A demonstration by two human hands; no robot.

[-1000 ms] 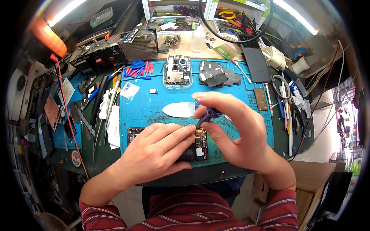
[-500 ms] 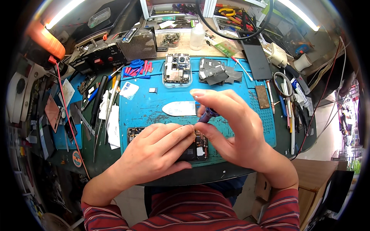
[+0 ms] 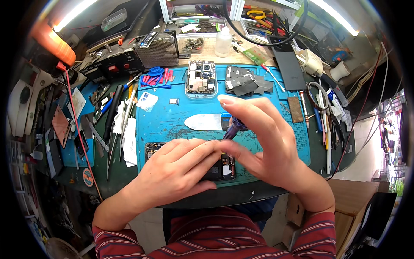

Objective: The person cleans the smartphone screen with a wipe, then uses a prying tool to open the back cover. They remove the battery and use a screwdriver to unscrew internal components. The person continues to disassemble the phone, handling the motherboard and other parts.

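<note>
My left hand (image 3: 177,170) lies over an opened dark phone (image 3: 227,170) on the blue mat (image 3: 164,114), fingers together and bent across it, steadying it, fingertips beside the screwdriver. My right hand (image 3: 269,153) grips a purple screwdriver (image 3: 234,128), held upright over the phone's upper edge, forefinger curved near its top and thumb blurred low beside it; the tip is hidden by my fingers. Behind them lies a flat silver pry blade (image 3: 202,122). Farther back, a circuit board (image 3: 201,77) sits in a clear tray and a small silver part (image 3: 174,101) lies alone.
Dark sheet pieces (image 3: 241,80), pink-and-blue small parts (image 3: 159,77), a dark phone panel (image 3: 284,64) and a white bottle (image 3: 223,43) are at the back. Tools (image 3: 115,112) crowd the left; more tools (image 3: 327,125) lie right. An orange hot-air tool (image 3: 56,45) stands back left.
My right forefinger has risen slightly and the thumb now moves, blurred, by the screwdriver. My left hand stays over the phone; the whole view has shifted slightly.
</note>
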